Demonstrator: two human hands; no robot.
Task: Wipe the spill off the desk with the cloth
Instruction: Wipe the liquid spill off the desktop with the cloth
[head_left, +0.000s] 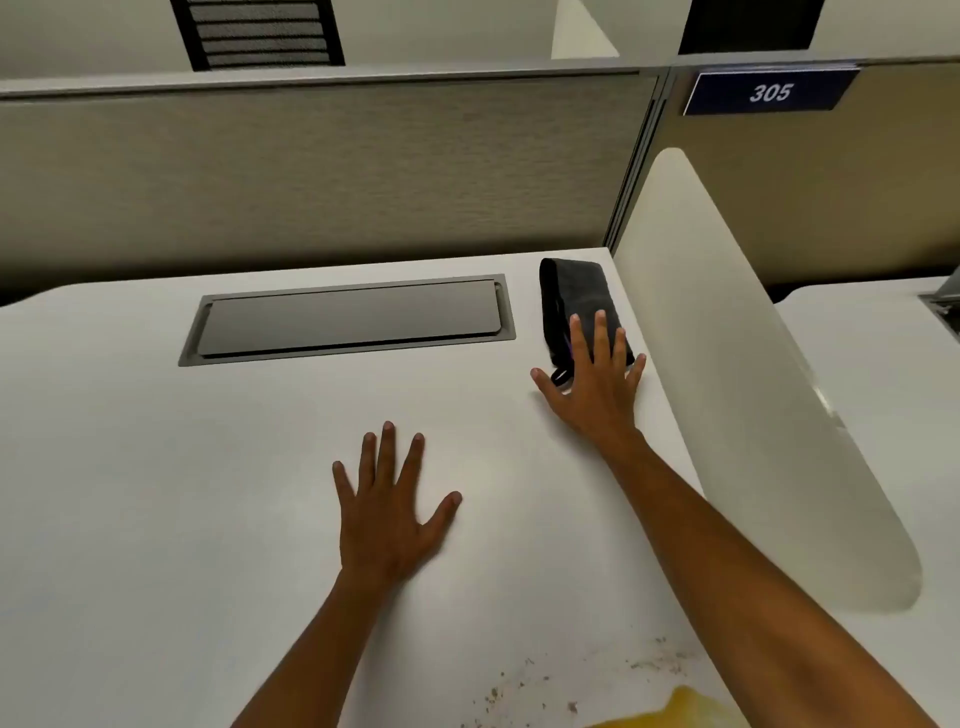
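Observation:
A folded dark cloth (571, 291) lies at the far right of the white desk (156, 467), beside the side divider. My right hand (597, 382) is stretched out with fingers spread, its fingertips over the cloth's near end; it grips nothing. My left hand (387, 512) rests flat on the desk's middle, fingers apart, holding nothing. A yellow spill (670, 709) with dark specks scattered around it sits at the desk's near right edge, partly cut off by the frame and partly under my right forearm.
A grey cable-tray lid (348, 319) is set into the desk at the back. A fabric partition (311, 171) rises behind it. A cream side divider (753, 374) borders the right edge. A sign reading 305 (769, 92) hangs at upper right.

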